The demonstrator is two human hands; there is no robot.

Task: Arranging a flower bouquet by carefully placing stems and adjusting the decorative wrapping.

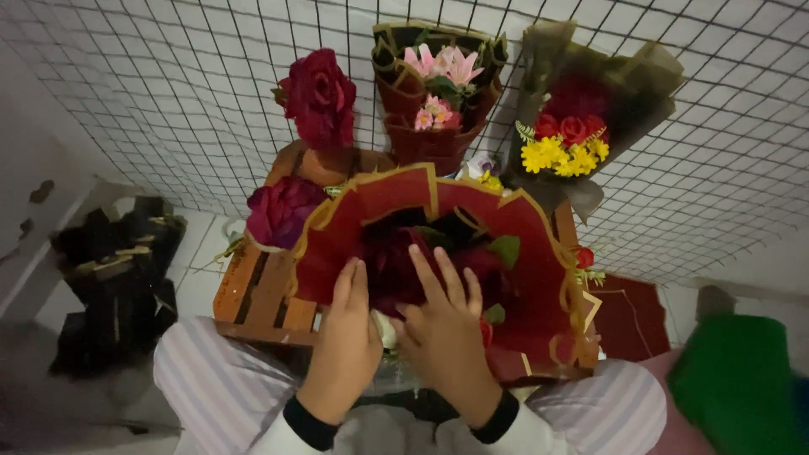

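Observation:
A bouquet in red wrapping paper with gold edging (522,253) rests on a wooden crate (265,291) in front of me, holding dark red flowers (396,257) and green leaves. My left hand (347,337) grips the wrap's lower left side, fingers curled over the edge. My right hand (442,316) lies on the dark red flowers inside the wrap, fingers spread apart and pressing on them. Both wrists wear dark cuffs. My striped trouser knees frame the crate.
A wire grid panel (168,101) stands behind. On it hang a large red rose (320,97), a dark red bouquet with pink flowers (438,93) and a black-wrapped bouquet with red and yellow flowers (581,126). Black wraps (118,270) lie left, a green thing (737,383) right.

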